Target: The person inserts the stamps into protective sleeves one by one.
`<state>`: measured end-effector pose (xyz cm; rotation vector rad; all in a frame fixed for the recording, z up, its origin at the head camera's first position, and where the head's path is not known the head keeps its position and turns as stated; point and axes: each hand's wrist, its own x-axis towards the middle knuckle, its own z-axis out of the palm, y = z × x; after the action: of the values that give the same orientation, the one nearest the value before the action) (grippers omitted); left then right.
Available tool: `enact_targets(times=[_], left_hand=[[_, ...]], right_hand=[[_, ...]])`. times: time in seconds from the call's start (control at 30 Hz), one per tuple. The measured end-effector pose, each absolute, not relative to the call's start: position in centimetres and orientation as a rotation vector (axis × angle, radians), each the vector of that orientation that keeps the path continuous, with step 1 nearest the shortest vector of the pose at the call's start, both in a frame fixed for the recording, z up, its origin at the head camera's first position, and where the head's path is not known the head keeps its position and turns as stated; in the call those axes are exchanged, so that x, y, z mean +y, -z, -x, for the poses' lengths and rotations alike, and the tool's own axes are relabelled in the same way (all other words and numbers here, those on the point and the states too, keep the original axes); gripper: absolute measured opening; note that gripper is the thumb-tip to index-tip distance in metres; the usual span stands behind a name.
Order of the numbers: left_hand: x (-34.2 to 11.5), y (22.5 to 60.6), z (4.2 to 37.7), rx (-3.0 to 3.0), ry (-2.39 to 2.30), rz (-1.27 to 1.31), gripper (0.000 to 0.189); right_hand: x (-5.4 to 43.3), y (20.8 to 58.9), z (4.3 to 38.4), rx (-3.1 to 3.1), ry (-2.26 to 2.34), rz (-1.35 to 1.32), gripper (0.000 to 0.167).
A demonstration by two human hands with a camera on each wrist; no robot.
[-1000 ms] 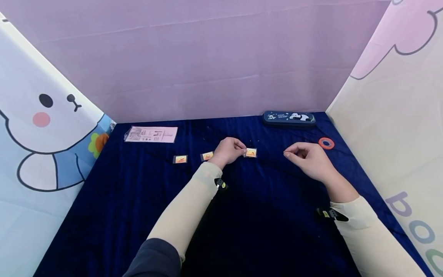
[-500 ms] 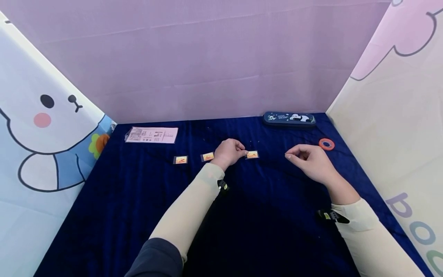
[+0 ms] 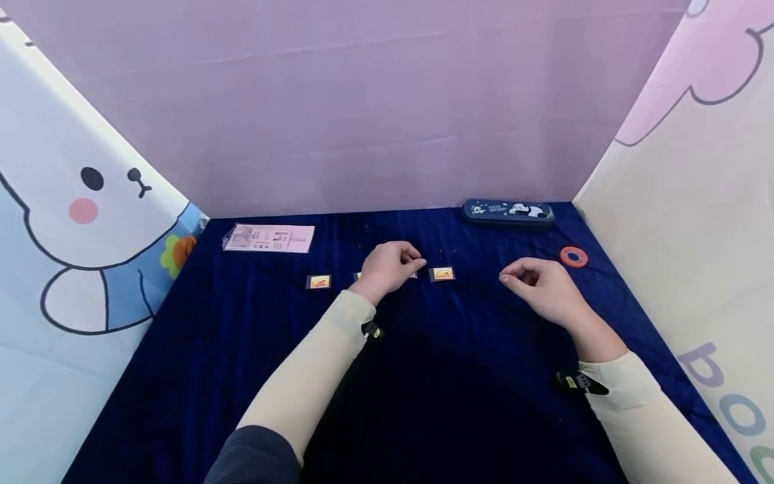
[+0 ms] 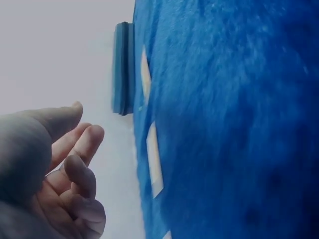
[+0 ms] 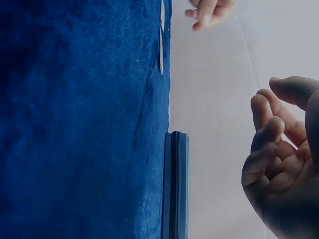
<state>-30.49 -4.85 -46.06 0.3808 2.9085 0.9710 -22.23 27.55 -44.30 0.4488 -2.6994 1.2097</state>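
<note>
Several small stamp-like cards with yellow and orange pictures lie in a row. The left card (image 3: 318, 281) and the rightmost card (image 3: 442, 273) are fully seen in the head view; between them, others are partly hidden by my left hand (image 3: 387, 270). That hand hovers over the row, thumb and fingertips apart with nothing between them in the left wrist view, where a pale card (image 4: 155, 162) lies on the cloth. My right hand (image 3: 541, 286) hangs to the right of the row, fingers loosely curled, thumb near the index finger, holding nothing.
A pink printed ticket (image 3: 269, 238) in a clear sleeve lies at the back left. At the back right are a dark blue panda pencil case (image 3: 509, 212) and an orange tape roll (image 3: 573, 256). Dark blue cloth (image 3: 459, 390) covers the table; fabric walls stand around it.
My left hand has let go of the rightmost card and moved slightly left, over the middle of the row. The right hand has hardly moved.
</note>
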Motion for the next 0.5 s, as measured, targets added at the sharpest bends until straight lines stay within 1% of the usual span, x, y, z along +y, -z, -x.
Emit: enact_targets(times=[0.17, 0.3, 0.4, 0.5], left_hand=[[-6.8, 45.9, 29.6, 2.997, -0.979, -0.465, 0.023], [-8.5, 45.7, 28.5, 3.084, -0.989, -0.551, 0.026], [-10.0, 45.5, 27.7, 3.137, -1.004, -0.606, 0.024], [-11.6, 45.3, 27.0, 3.189, -1.011, -0.649, 0.021]], right_hand=[[27.8, 44.9, 22.3, -2.701, -1.17, -0.422, 0.013], [28.1, 45.5, 22.2, -2.692, -1.129, -0.417, 0.011], [28.2, 45.7, 21.9, -2.698, -1.134, -0.404, 0.015], [28.3, 46.0, 21.6, -2.708, -1.157, -0.392, 0.023]])
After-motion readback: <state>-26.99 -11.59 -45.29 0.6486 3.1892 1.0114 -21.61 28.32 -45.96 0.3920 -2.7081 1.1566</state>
